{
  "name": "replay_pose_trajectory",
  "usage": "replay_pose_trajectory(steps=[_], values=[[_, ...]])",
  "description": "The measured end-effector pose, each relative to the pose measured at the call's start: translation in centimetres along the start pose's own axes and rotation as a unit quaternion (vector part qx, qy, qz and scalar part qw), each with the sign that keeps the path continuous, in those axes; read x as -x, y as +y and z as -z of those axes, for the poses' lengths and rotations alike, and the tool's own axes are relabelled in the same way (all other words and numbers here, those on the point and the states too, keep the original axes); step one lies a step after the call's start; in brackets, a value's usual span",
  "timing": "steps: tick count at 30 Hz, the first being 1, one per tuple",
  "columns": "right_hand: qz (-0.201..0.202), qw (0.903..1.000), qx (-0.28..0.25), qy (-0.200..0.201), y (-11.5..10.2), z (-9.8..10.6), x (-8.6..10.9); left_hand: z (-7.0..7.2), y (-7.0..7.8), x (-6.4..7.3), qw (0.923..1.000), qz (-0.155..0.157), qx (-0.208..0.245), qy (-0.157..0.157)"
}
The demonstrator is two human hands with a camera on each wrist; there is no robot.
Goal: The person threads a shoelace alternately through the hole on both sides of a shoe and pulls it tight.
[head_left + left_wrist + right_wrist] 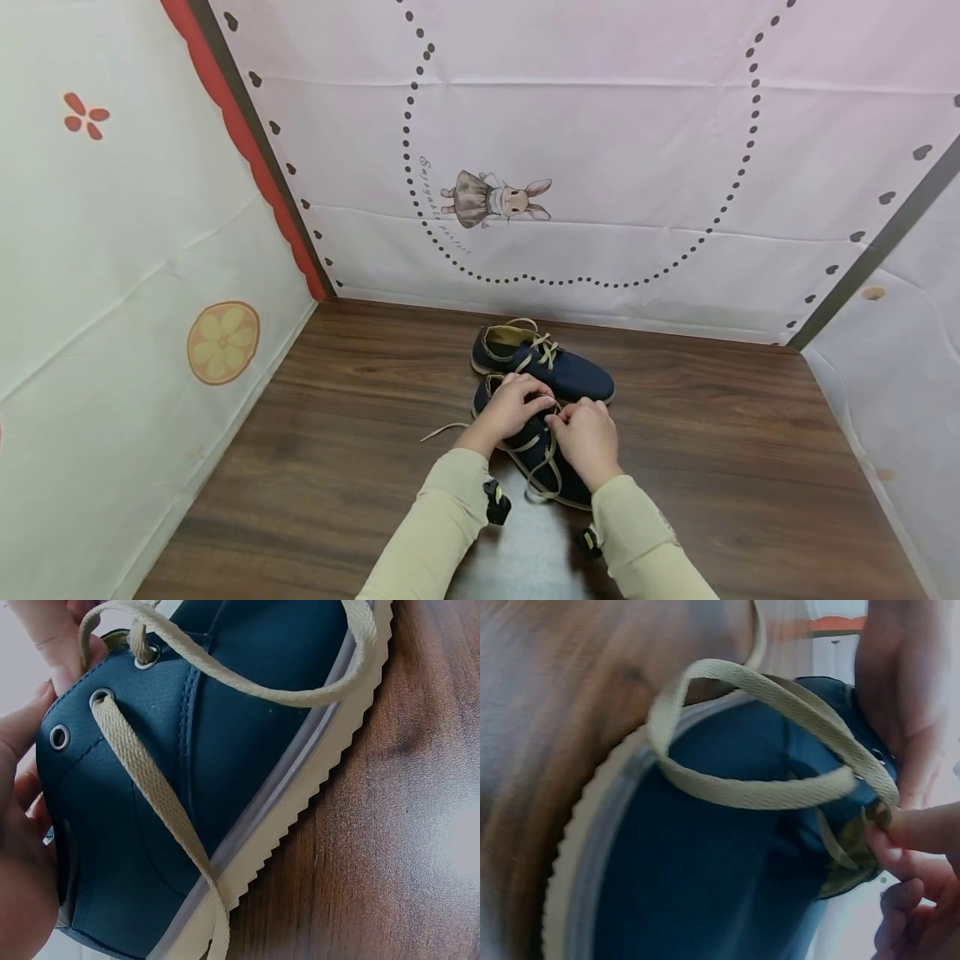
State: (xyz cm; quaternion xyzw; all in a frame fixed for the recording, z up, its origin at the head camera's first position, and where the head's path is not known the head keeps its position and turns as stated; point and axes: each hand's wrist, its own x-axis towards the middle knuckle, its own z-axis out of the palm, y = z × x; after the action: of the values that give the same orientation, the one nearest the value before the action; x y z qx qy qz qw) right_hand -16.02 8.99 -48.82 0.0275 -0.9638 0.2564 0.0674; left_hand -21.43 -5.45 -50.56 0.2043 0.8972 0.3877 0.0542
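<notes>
A navy lace-up shoe [531, 458] with a pale ribbed sole lies on the floor under both hands. My left hand [510, 408] grips it at the opening, fingers behind the eyelet edge in the left wrist view. With thumb and forefinger, my right hand [588, 437] pinches the beige shoelace [750, 793] close to the tongue. In the left wrist view, one lace end [154, 780] comes out of an eyelet and hangs down over the side; the topmost eyelet [59, 736] has no lace in it. A lace loop curves over the toe.
The matching navy shoe [577, 377] stands just behind, its laces loosely crossed. A lace end [444, 431] trails left on the wooden floor [337, 467]. A printed white back wall [600, 183] rises behind the shoes, with side walls left and right.
</notes>
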Motion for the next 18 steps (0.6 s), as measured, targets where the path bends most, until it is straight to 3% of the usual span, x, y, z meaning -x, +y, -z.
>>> replay_pose_trajectory(steps=[4,8,14,18], values=[[0.022,0.9987,0.029,0.037,-0.05,-0.49,0.27,0.07,-0.05,-0.05,0.9999,-0.001,0.008,-0.007],[0.033,0.9974,0.044,0.047,-0.09,-0.65,0.31,0.14,-0.08,-0.17,0.9999,-0.002,0.010,-0.008],[0.020,0.9967,0.039,0.068,0.16,-0.66,0.18,0.33,-0.20,-0.11,0.9996,-0.020,0.018,-0.010],[0.039,0.9936,0.031,0.101,0.88,-1.00,-0.11,0.57,-0.51,0.09,0.9985,-0.032,0.042,-0.016]])
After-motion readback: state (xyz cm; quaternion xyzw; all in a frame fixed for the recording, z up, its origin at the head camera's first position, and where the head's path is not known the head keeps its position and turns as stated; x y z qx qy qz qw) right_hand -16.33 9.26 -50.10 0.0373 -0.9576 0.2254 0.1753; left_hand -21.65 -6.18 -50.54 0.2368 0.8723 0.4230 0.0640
